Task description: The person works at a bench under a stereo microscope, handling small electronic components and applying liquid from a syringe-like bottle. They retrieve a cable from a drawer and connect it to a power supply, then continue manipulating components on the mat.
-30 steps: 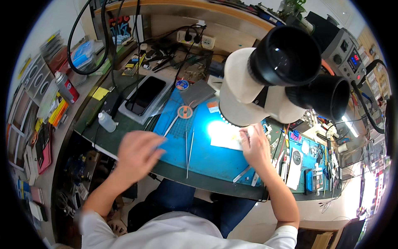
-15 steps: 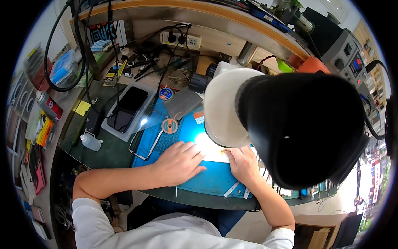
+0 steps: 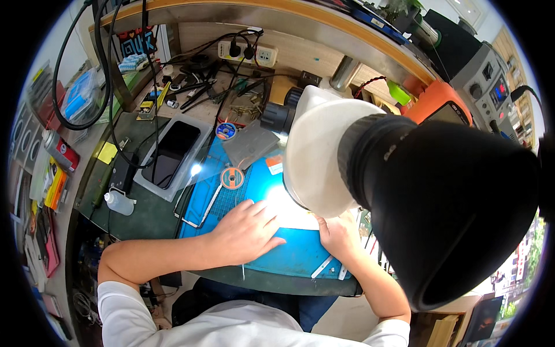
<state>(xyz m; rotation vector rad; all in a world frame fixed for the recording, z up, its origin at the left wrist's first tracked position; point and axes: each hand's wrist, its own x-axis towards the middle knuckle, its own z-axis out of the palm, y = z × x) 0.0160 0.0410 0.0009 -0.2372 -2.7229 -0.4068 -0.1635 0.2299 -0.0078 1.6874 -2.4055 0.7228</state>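
Under the pale microscope [image 3: 318, 156] lies a white sheet or pad [image 3: 300, 221], its upper part washed out by the lamp. My left hand [image 3: 245, 231] rests at its left edge, palm down on the blue work mat [image 3: 289, 258], thumb spread from the fingers. A thin pale stick or wire [image 3: 243, 272] shows below that hand; its hold on it, if any, is not visible. My right hand [image 3: 342, 237] is closed at the sheet's right edge, thumb pressed inward. The microscope head hides most of its fingers, and what they grip cannot be made out.
The microscope's black eyepiece [image 3: 451, 202] fills the right side. A phone [image 3: 176, 147] lies in a clear tray at left, near solder reels [image 3: 232, 178] and a small bottle [image 3: 119, 202]. White-handled tools [image 3: 322, 266] lie by the front edge. Cables [image 3: 110, 75] hang at upper left.
The view has shifted, so the eyepiece sits lower and farther right and more of an orange meter shows behind it. Both hands stay in nearly the same places at the sheet.
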